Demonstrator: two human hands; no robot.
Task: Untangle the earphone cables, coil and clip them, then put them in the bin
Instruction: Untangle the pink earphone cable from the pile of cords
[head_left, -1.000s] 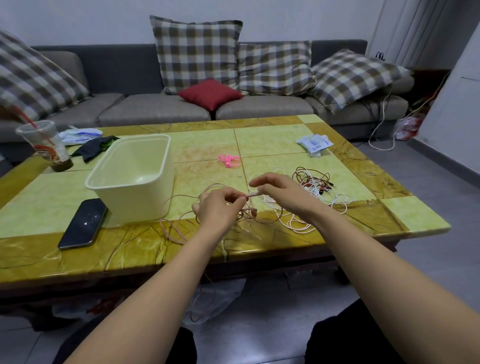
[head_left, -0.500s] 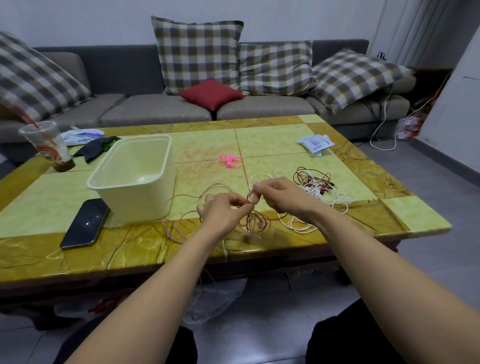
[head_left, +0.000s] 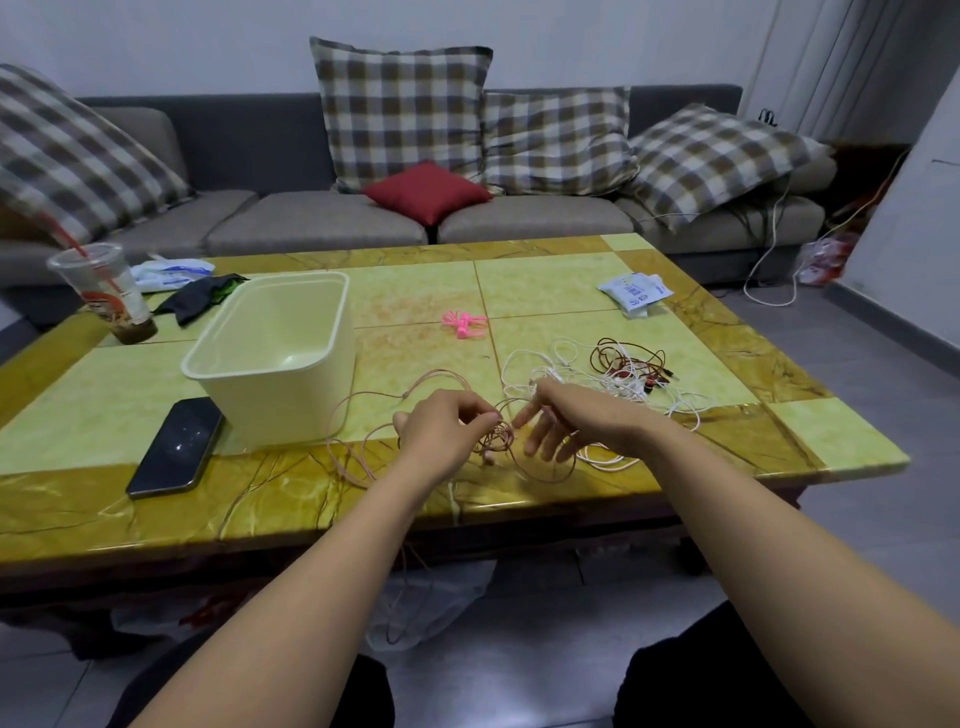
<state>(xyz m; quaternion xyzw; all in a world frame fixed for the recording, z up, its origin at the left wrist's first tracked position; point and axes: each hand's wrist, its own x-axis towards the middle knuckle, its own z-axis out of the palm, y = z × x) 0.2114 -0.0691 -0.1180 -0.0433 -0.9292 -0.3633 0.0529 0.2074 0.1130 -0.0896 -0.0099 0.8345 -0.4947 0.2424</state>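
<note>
At frame centre the left hand (head_left: 441, 426) pinches the knotted pink earphone cable (head_left: 496, 439); the right hand (head_left: 566, 421) is spread, fingers loose. The bin (head_left: 275, 358) left of centre is empty, pink clips (head_left: 464, 322) untouched: untangling has barely begun.

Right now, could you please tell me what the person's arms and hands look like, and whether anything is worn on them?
Both forearms are bare up to the frame edge: no sleeves show. The left hand and the right hand carry no gloves, and no watch, ring or bracelet is visible on the wrists or fingers. Dark clothing shows only at the lap, below the arms.
</note>
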